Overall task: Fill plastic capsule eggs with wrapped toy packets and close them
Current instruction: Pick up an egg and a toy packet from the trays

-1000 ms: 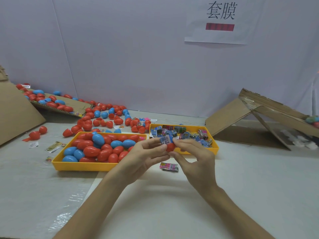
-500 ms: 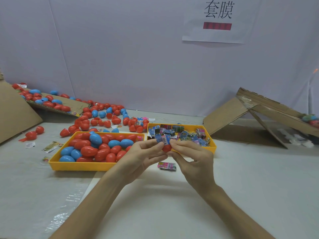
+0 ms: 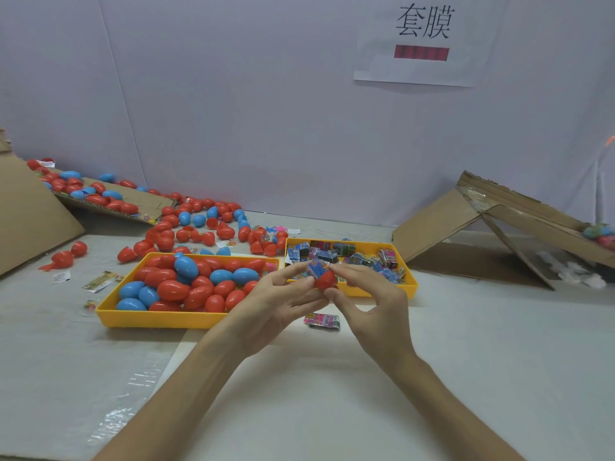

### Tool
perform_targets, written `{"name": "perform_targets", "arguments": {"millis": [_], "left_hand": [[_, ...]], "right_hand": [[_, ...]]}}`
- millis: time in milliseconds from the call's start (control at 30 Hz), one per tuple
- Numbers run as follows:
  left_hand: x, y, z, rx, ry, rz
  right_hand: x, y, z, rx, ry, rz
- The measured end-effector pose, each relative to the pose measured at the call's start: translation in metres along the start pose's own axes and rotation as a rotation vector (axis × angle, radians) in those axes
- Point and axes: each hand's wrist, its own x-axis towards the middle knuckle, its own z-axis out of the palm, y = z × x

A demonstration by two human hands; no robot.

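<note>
Head view | left hand [image 3: 276,299] pinches packet [image 3: 316,268], right hand [image 3: 374,306] pinches red egg half [image 3: 326,281] (unclosed) | risk — protruding packet may block closure

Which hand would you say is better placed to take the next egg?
Left: both pinch the red egg, but the left hand is beside the egg tray, the right hand beside the packet tray.

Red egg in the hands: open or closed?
Open: the blue packet sticks out above the red egg, and no second half caps it.
</note>
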Motion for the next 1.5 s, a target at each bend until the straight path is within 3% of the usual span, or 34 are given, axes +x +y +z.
{"name": "perform_targets", "arguments": {"millis": [267,467,767,867,1033,1500], "left_hand": [[-0.0028,0.0004,0.0044,0.03,-0.013,-0.006],[-0.0002,-0.0028,0.0029,0.049,0.044,-0.029],[0.0003,-0.0033,0.0026,0.076,0.029,-0.006],[0.0007,-0.0035,0.0037,0.075,0.038,-0.006],[0.0013,-0.0032,0.0021,0.051,0.044,0.0],[0.0039,-0.0082,0.0034,0.109,0.065,-0.012]], "right_hand": [[-0.0006,0.004,0.0004,-0.007,-0.085,-0.057],[-0.0008,0.005,-0.001,-0.022,-0.015,-0.09],[0.0014,0.0053,-0.0024,0.028,-0.092,-0.042],[0.0016,0.0047,-0.0031,0.081,-0.077,0.032],[0.0075,0.0014,-0.0041,0.335,-0.1,0.318],[0.0064,-0.0023,-0.0046,0.341,-0.093,0.308]]}}
